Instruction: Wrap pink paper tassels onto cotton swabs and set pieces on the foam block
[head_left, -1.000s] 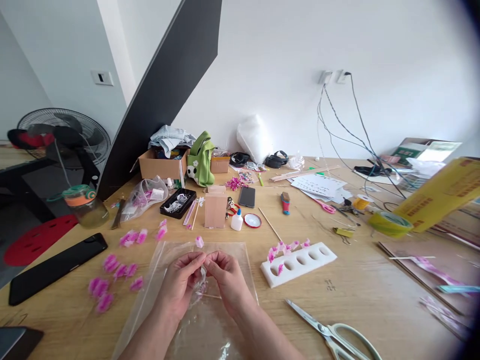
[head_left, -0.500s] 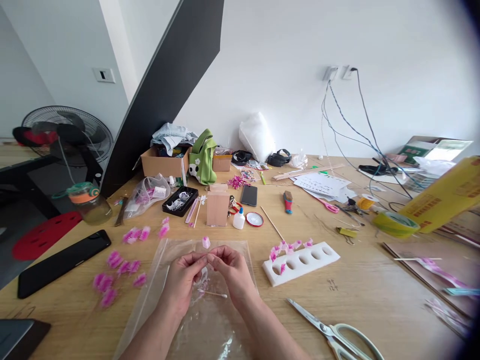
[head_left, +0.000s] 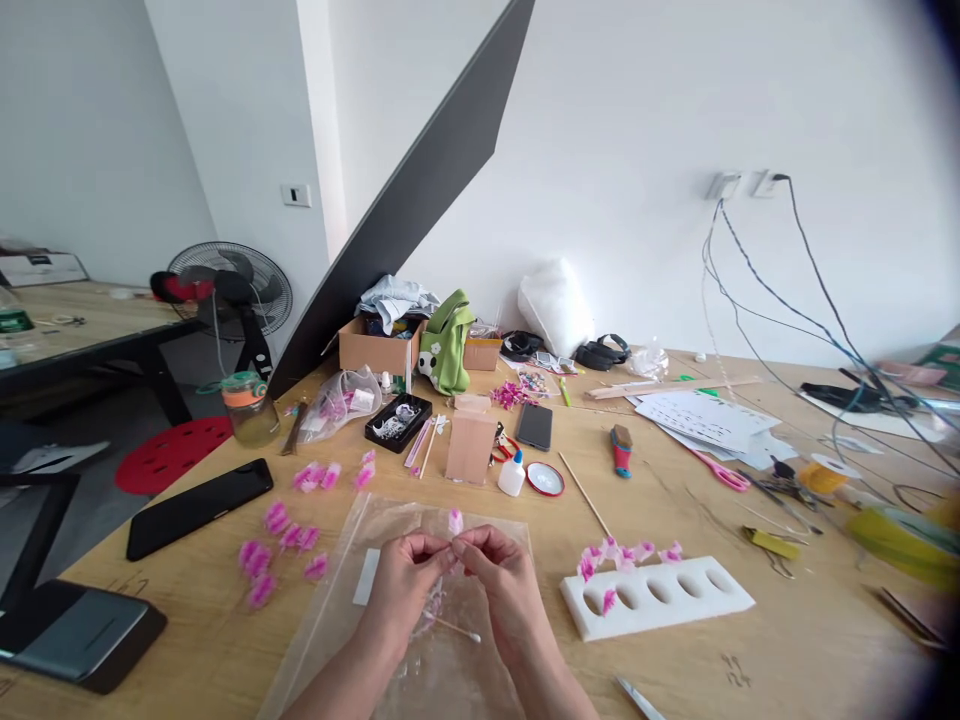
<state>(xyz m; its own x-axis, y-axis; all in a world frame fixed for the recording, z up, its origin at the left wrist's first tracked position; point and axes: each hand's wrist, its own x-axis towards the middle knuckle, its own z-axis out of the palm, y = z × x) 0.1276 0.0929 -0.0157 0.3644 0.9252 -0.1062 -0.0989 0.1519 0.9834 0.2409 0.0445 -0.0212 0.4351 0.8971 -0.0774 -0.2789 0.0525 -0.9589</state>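
Note:
My left hand (head_left: 411, 578) and my right hand (head_left: 501, 572) meet above a clear plastic bag (head_left: 330, 600), thumbs and fingertips pinched together. Between them they hold a small flower piece, whose pink and white petal (head_left: 455, 520) sticks up past the fingertips; the part inside the pinch is hidden. Below my hands a cotton swab (head_left: 459, 630) lies on the bag. Several fluffy pink petals (head_left: 259, 570) are scattered to the left. To the right, a white foam block (head_left: 660, 605) with round hollows has a branch of pink flowers (head_left: 611, 555) resting along its back edge.
A glue bottle (head_left: 512, 474), a round lid (head_left: 545, 479) and a cardboard piece (head_left: 470, 445) stand beyond the bag. Scissors (head_left: 637, 697) lie at the front right, mostly out of view. A black phone (head_left: 199, 508) is at the left, and a brush (head_left: 621, 450) farther back.
The view has turned left, so things sit further right in the picture. Both hands keep the same pinch on the flower piece. A white strip on the bag beside my left hand now shows.

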